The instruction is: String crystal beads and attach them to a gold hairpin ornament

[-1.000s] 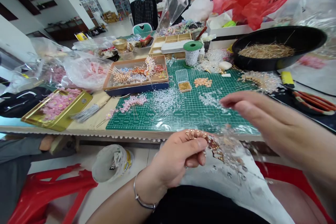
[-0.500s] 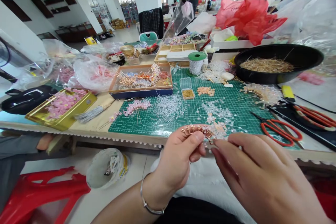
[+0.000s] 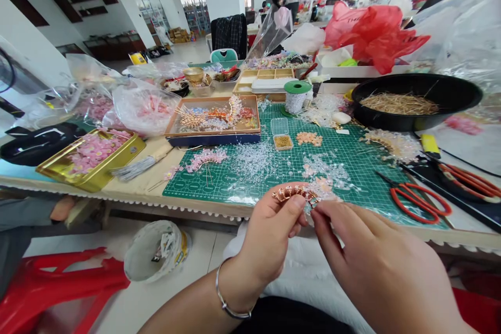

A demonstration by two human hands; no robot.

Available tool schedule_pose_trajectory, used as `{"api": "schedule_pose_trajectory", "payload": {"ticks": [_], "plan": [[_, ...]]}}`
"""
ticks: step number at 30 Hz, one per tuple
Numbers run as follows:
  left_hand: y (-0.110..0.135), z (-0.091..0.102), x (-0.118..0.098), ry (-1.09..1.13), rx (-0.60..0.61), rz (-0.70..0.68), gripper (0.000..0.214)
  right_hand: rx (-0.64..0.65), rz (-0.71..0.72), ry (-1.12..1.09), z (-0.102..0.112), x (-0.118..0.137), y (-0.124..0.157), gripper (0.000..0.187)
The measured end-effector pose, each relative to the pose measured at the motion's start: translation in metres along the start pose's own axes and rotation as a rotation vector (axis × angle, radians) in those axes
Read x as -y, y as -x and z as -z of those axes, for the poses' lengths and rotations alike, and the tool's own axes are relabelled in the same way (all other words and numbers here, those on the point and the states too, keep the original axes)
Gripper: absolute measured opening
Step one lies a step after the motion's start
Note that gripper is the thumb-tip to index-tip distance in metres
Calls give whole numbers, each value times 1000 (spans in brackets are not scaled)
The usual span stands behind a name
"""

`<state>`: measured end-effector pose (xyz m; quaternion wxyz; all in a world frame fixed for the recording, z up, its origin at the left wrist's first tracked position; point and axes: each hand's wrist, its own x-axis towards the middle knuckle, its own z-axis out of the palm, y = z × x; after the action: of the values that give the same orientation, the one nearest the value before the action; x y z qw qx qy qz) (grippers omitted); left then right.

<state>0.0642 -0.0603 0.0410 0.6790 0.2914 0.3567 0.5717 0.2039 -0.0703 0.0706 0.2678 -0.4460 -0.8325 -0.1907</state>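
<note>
Metalwork in rose gold curls along the small hair ornament (image 3: 294,193), with clear bead sprigs crowding its right end. Your left hand (image 3: 270,240) pinches it tight between thumb and forefinger, just above the near edge of the green cutting mat (image 3: 270,169). Your right hand (image 3: 376,266) closes its fingertips on the beaded end of the same piece. The mat carries a white grid and small white lettering, too small to read. Red-handled scissors (image 3: 418,201) lie on the mat to your right.
</note>
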Motion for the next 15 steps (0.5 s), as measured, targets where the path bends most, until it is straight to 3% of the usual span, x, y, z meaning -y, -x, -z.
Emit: {"api": "schedule_pose_trajectory", "payload": {"ticks": [2, 7, 15], "plan": [[-1, 0, 1, 6, -14, -9, 23, 24, -55, -28, -3, 0, 1, 27], [-3, 3, 1, 39, -9, -19, 23, 159, -210, -372, -8, -3, 1, 18], [-5, 5, -5, 152, -36, 4, 19, 12, -111, -355, -26, 2, 6, 13]]}}
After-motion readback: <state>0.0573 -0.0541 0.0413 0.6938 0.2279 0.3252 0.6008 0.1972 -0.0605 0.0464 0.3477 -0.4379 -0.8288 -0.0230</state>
